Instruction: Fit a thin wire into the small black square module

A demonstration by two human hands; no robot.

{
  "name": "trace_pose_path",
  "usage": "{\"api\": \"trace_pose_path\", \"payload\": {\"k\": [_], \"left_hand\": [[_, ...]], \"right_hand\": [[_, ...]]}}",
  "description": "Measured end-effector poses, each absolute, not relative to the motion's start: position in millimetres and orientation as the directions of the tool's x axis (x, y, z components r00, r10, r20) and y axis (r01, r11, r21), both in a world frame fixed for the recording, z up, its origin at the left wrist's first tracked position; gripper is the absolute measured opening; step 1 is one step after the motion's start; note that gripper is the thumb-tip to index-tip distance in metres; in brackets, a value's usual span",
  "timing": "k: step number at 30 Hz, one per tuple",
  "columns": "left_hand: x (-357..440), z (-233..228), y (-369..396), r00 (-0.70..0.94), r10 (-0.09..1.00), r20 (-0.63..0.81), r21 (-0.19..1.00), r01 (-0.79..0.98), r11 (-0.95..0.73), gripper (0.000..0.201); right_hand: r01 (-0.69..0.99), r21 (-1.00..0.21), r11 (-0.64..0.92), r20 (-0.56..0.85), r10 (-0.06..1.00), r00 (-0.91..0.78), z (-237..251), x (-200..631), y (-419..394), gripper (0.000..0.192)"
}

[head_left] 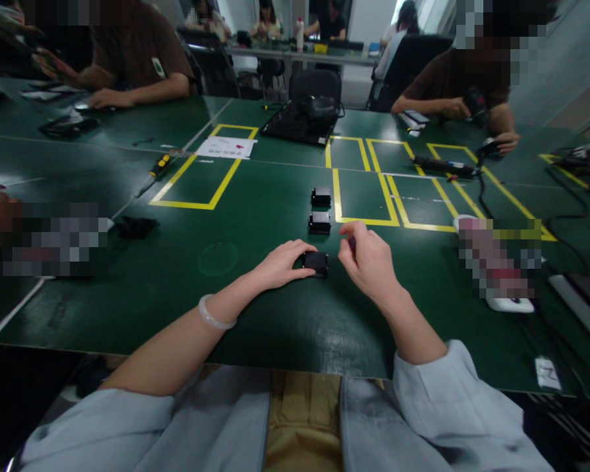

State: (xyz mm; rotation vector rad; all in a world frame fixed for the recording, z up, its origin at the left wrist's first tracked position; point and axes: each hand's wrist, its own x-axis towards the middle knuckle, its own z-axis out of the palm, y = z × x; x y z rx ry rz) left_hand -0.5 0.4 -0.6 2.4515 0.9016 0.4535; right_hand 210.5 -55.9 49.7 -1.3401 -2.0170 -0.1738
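Gripping with thumb and fingers, the left hand (282, 263) is closed on the left part of the near box (315, 263), thumb along its close edge and fingertips at its far edge. That box seems to rest on the green surface (275, 328), in front of the person's body and between the two hands. The right hand (368, 259) is just beside it, apart from the box, with its fingers curled in; something dark shows by the fingertips, but I cannot tell whether it is being held.

For steady handling, the left hold looks sound: pinching the box by its opposite edges leaves most of the top and the right end free for the other hand. Light, even pressure should be enough, since squeezing harder on one edge could tip or turn so small a thing. Keeping the box down on the surface would give it more support than lifting it.

Just beyond, the middle box (319, 223) and the far box (321, 196) stand one behind the other, so any push away from the body should be short, or it could knock them. The right knuckles are also near the middle box and are best kept clear.
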Motion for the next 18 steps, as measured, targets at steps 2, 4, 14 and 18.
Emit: {"api": "trace_pose_path", "payload": {"k": [2, 4, 14, 18], "left_hand": [[-0.1, 0.0, 0.1, 0.728, 0.672, 0.137, 0.547, 0.510, -0.664, 0.038], [0.2, 0.8, -0.2, 0.728, 0.673, 0.135, 0.552, 0.509, -0.661, 0.038], [-0.7, 0.3, 0.4, 0.726, 0.673, 0.141, 0.561, 0.502, -0.659, 0.039], [-1.0, -0.4, 0.7, 0.727, 0.673, 0.138, 0.557, 0.505, -0.660, 0.038]], "right_hand": [[0.848, -0.269, 0.456, 0.607, 0.764, -0.218, 49.1, 210.8, -55.9, 0.015], [0.846, -0.277, 0.455, 0.605, 0.767, -0.214, 49.0, 211.5, -55.9, 0.012], [0.858, -0.249, 0.449, 0.626, 0.750, -0.211, 50.6, 209.7, -55.3, 0.013], [0.843, -0.270, 0.465, 0.630, 0.748, -0.211, 49.5, 209.0, -55.1, 0.016]]}}
